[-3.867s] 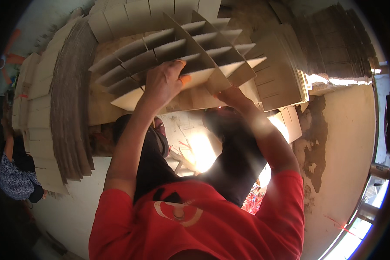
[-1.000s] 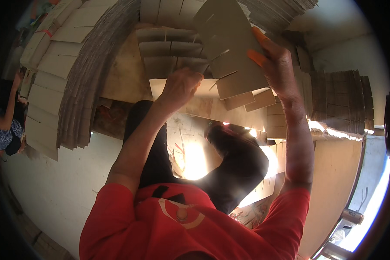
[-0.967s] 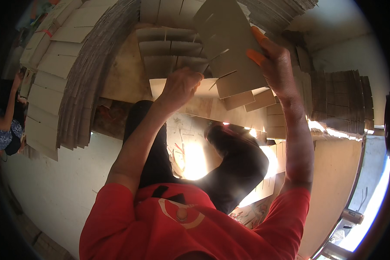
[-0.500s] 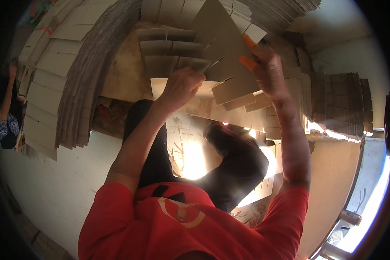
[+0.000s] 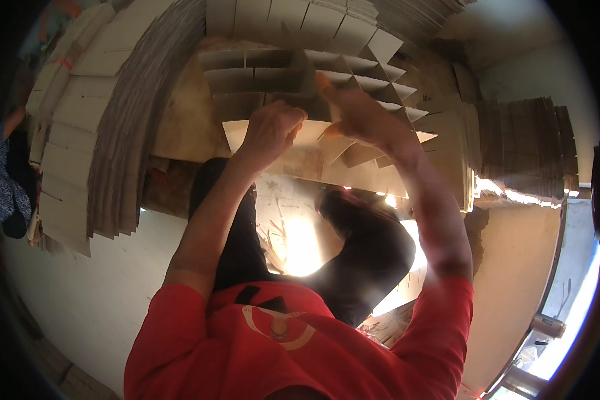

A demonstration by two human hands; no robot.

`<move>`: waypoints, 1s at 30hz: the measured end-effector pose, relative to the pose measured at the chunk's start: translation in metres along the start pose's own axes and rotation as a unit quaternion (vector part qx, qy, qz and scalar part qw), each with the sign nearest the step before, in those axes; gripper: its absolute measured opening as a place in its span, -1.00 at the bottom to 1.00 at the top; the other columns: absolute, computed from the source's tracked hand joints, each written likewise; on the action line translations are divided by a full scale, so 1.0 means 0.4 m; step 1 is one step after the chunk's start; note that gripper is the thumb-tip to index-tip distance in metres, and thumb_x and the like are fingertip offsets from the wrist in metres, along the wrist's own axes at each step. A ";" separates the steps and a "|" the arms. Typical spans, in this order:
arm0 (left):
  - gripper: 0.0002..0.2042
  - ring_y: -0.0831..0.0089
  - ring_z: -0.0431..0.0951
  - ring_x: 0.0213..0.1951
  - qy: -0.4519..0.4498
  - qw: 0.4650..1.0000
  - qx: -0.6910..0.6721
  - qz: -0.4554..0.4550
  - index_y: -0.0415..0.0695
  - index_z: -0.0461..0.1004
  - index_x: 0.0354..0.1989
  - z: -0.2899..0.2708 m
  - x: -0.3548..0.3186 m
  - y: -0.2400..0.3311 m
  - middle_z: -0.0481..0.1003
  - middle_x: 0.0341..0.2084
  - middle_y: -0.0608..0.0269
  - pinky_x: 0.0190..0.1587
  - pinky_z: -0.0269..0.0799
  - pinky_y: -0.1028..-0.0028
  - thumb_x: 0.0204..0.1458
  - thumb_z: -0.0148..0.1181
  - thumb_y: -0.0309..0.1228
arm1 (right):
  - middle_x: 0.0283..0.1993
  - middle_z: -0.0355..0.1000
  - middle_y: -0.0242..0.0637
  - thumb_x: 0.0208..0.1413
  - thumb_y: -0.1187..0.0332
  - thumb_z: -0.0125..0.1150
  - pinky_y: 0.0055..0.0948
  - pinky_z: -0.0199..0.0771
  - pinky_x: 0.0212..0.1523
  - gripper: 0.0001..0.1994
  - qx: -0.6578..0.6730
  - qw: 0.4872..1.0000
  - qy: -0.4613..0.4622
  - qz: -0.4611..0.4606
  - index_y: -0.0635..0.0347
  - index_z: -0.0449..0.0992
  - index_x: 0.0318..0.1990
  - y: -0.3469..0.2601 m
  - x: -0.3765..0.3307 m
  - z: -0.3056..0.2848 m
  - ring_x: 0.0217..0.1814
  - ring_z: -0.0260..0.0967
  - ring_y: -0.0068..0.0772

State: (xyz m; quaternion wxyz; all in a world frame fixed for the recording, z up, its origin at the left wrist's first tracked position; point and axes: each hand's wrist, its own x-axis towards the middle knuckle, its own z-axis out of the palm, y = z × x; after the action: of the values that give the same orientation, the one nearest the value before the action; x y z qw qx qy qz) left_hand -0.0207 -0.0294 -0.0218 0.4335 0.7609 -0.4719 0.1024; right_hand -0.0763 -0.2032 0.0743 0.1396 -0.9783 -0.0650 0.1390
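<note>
A brown cardboard divider grid (image 5: 260, 80) of slotted strips lies in front of me over my knees. My left hand (image 5: 271, 130) is closed on the near edge strip of the grid. My right hand (image 5: 353, 113) presses a flat cardboard strip (image 5: 343, 143) down into the slots of the grid, fingers curled on its top edge. The strip's lower part sits among several angled pieces at the grid's right side.
A tall stack of flat cardboard sheets (image 5: 117, 127) curves along the left. More cardboard stacks (image 5: 520, 147) stand at the right and back (image 5: 293, 13). Another person's arm and patterned clothing (image 5: 7, 180) are at the far left edge. Bright sunlit floor (image 5: 300, 240) lies between my legs.
My right hand has come down from high up, bringing the cardboard strip into the grid. My left hand has stayed on the grid's near edge.
</note>
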 end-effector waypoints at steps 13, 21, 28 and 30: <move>-0.37 0.09 0.28 0.14 -0.081 0.990 0.088 0.074 -0.28 0.22 0.14 0.004 0.040 0.101 0.33 0.06 -0.01 0.12 0.21 0.27 -0.18 0.31 -0.44 | -0.01 0.39 -0.29 0.04 0.26 0.18 -0.29 0.41 -0.10 -0.59 -0.170 0.831 0.446 0.284 0.02 0.38 0.08 0.319 -0.338 0.131 0.02 0.31 -0.17; -0.32 0.10 0.23 0.20 -0.141 0.988 0.062 0.019 -0.28 0.17 0.20 0.017 0.045 0.098 0.27 0.14 -0.04 0.20 0.15 0.27 -0.15 0.31 -0.43 | 0.15 0.21 -0.19 -0.15 0.06 0.33 0.09 0.12 0.07 -0.26 -0.163 0.760 0.246 0.579 0.11 0.17 0.19 0.481 -0.596 0.229 0.23 0.07 -0.02; -0.57 0.27 0.45 0.03 0.023 0.996 -0.033 -0.082 -0.25 0.39 0.04 -0.075 -0.014 0.057 0.45 -0.02 0.04 0.07 0.33 0.40 -0.07 0.24 -0.56 | -0.10 0.40 -0.07 -0.15 0.17 0.34 -0.12 0.31 -0.11 -0.57 -0.108 0.786 0.337 0.507 0.15 0.38 -0.14 0.569 -0.663 0.237 -0.01 0.33 -0.01; -0.57 0.39 0.43 0.05 0.024 0.990 -0.035 -0.132 -0.26 0.39 0.05 -0.111 -0.040 0.042 0.45 0.00 0.12 0.11 0.28 0.45 -0.06 0.24 -0.57 | -0.22 0.45 0.00 -0.08 0.18 0.29 -0.11 0.35 -0.20 -0.64 -0.129 0.775 0.380 0.488 0.19 0.39 -0.19 0.558 -0.665 0.217 -0.16 0.40 0.06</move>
State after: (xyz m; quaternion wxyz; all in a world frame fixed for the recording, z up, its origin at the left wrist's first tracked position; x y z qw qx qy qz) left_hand -0.0316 0.0114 0.0053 0.4806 0.7982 -0.3602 0.0462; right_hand -0.3350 -0.4377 -0.0032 -0.0614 -0.8607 0.4623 -0.2041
